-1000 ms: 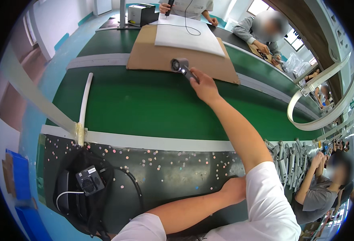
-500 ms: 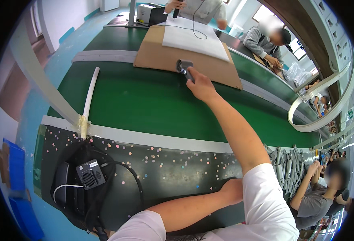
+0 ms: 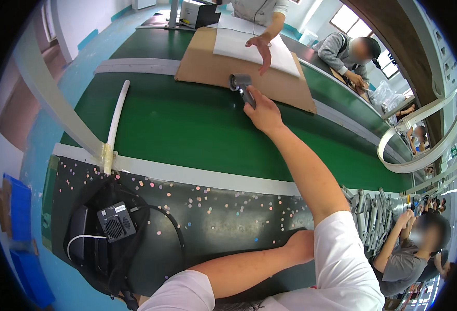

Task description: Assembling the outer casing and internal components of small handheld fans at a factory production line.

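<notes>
My right hand point(image 3: 265, 111) is stretched out over the green conveyor belt point(image 3: 187, 129), its fingers wrapped round the handle of a grey hair dryer point(image 3: 240, 83). The dryer's round, hollow head is over the near edge of a brown cardboard sheet point(image 3: 208, 67). Just beyond it, a co-worker's hand point(image 3: 261, 49) hangs in the air with spread fingers, apart from the dryer. My left hand point(image 3: 300, 246) is low over the dark worktop point(image 3: 228, 223), beside my right upper arm. Its fingers are hidden.
A white sheet point(image 3: 233, 44) lies on the cardboard. At the left are a black bag point(image 3: 91, 207) with a cabled device, and a white tube point(image 3: 118, 114) standing by a post. Several grey parts point(image 3: 368, 212) are heaped at right. Other people sit along the line.
The co-worker's arm has come down toward the dryer, with its hand now open above the cardboard. Both my hands have stayed nearly still; the view has shifted slightly.
</notes>
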